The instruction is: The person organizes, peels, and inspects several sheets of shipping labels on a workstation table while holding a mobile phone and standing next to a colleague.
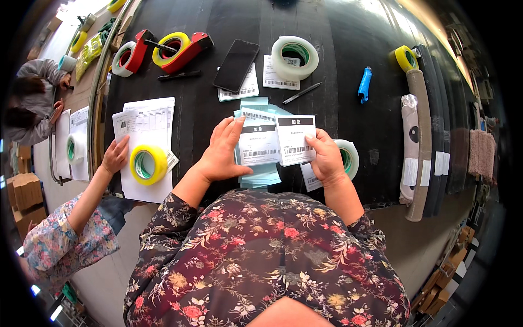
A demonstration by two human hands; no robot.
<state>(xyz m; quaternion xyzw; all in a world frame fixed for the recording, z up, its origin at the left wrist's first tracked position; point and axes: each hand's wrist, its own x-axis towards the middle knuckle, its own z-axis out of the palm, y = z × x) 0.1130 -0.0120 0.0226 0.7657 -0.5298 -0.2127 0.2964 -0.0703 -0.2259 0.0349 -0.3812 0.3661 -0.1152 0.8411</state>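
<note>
My left hand (222, 151) lies flat with spread fingers on a white barcode label (258, 143) that tops a stack of pale blue sheets (263, 175) on the black table (348, 65). My right hand (326, 157) pinches the right edge of a second white barcode label (294, 139), held beside the first. A clear tape roll (348, 158) sits just right of my right hand, partly hidden by it.
A co-worker's hand (114, 157) rests on papers (144, 122) by a yellow tape roll (147, 164) at left. Further back lie two red tape dispensers (182, 50), a black phone (236, 64), a white tape roll (295, 57), a pen (300, 93) and a blue cutter (364, 84).
</note>
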